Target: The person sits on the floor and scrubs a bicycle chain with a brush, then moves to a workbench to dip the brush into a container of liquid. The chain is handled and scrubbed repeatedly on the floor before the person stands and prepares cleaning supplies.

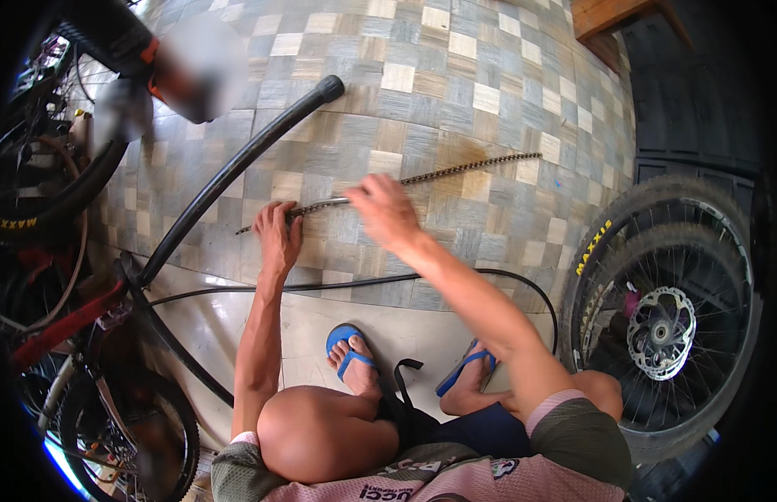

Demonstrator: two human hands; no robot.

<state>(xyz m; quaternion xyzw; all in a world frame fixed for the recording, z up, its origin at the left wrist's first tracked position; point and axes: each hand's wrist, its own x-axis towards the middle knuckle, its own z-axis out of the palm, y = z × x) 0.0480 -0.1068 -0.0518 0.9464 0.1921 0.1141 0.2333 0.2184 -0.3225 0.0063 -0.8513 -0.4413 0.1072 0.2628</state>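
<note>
A bicycle chain (472, 166) lies stretched out on the checkered tile floor, running from lower left to upper right. My left hand (277, 230) is at the chain's left part, fingers bent down around it and holding it against the floor. Over the chain's middle, my right hand (384, 207) is closed and smeared by motion. A slim pale piece shows at its fingertips along the chain, too blurred to name. A brownish stain (468, 155) marks the tiles beside the chain's right part.
A thick black tube (230, 171) stands out over the floor at the left, beside parked bicycles (129, 435). A thin black hose (363, 282) curves between my feet and the chain. At the right are wheels with tyres (589, 276) and a brake disc (661, 333); a wooden leg (606, 18) is behind.
</note>
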